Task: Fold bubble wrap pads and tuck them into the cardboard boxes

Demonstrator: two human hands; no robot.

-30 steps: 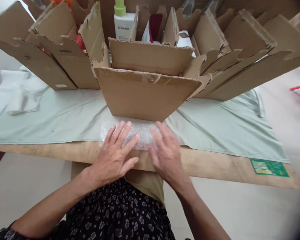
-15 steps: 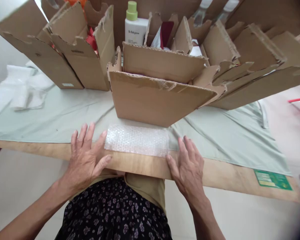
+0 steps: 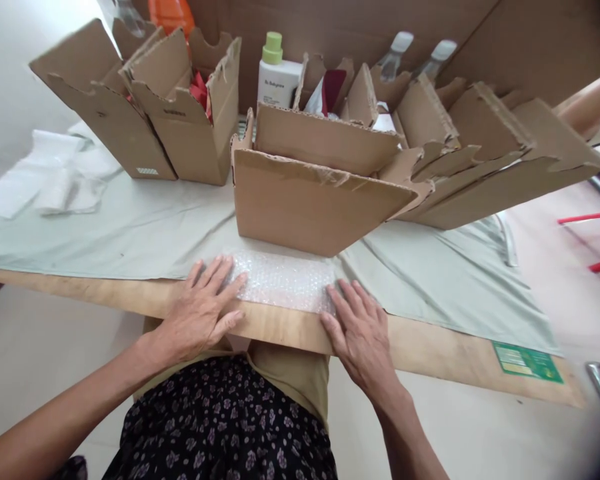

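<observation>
A flat rectangle of clear bubble wrap (image 3: 283,281) lies at the table's front edge, partly on the green cloth (image 3: 155,230) and partly on bare wood. My left hand (image 3: 205,303) rests open over its left end, fingers apart. At the right end, my right hand (image 3: 357,327) lies open with its fingertips on the wrap's edge. Neither hand grips anything. Just behind the wrap stands an open cardboard box (image 3: 315,203).
More open cardboard boxes stand left (image 3: 195,147) and right (image 3: 465,193). Behind are a white bottle with a green cap (image 3: 279,83) and clear bottles (image 3: 393,59). Folded bubble wrap (image 3: 60,177) lies far left. Another person's arm (image 3: 587,107) shows at right.
My left hand has moved right onto the wrap's left end, and my right hand has moved left to its right end. The camera view has shifted slightly.
</observation>
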